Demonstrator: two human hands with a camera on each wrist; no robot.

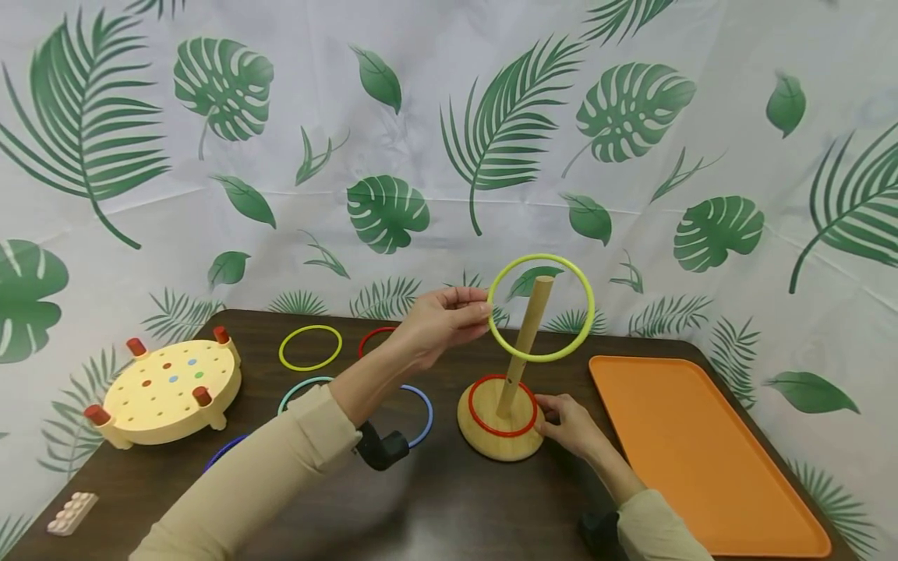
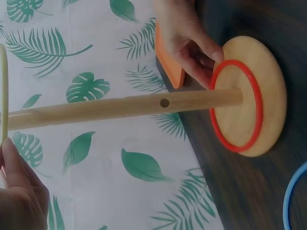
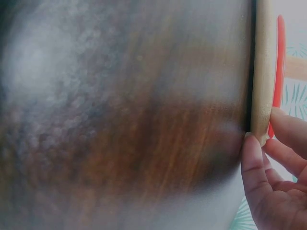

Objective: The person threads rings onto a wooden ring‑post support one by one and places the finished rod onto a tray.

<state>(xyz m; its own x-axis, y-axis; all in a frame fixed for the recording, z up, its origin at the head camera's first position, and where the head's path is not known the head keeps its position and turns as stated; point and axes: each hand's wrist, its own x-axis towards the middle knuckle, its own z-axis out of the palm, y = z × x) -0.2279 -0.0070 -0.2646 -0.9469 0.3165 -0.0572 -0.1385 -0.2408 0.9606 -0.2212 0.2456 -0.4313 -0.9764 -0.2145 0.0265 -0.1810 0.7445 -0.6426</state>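
up at about 12 o'clock over the wooden base (image 1: pixel 500 440), the left hand (image 1: pixel 442 321) pinches the yellow-green ring (image 1: pixel 541 307) by its 9 o'clock edge, the ring circling the top of the tilted wooden peg (image 1: pixel 522 347). meanwhile the right hand (image 1: pixel 571 425) grips the base's rim at 3 o'clock, thumb and fingers curled on it, beside the red ring (image 1: pixel 502 405) lying around the peg's foot, with the orange tray (image 1: pixel 701 452) further toward 3 o'clock.

Yellow-green ring (image 1: pixel 541 308), red ring (image 1: pixel 503 406) — orange tray (image 1: pixel 701 452), leaf-print backdrop (image 1: pixel 421 140)
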